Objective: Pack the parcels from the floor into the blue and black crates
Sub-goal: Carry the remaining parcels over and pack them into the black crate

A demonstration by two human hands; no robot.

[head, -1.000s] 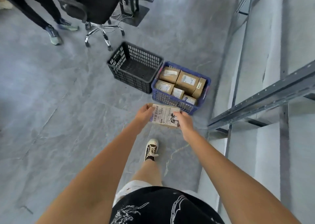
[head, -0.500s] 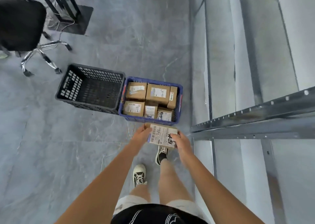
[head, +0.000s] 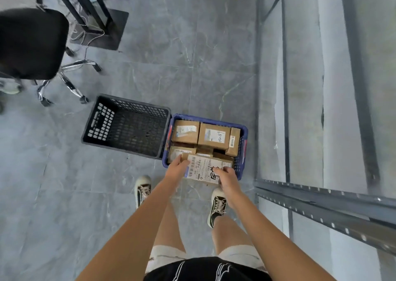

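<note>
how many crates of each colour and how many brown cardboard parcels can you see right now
Black plastic mesh crate: 1, with no parcels visible inside
Blue plastic mesh crate: 1
Brown cardboard parcels lying in the blue crate: at least 6 visible, some partly hidden
Brown cardboard parcel with a white label, held by left hand and right hand: 1
Total: 9

We see two crates side by side on the floor, touching. The left crate has nothing in it that we can see. The right crate is full of boxes. Our two hands hold one parcel over the near edge of the right crate, the left hand at its left end, the right hand at its right. Our feet stand just behind. A chair is far left. A metal rack runs along the right.
</note>
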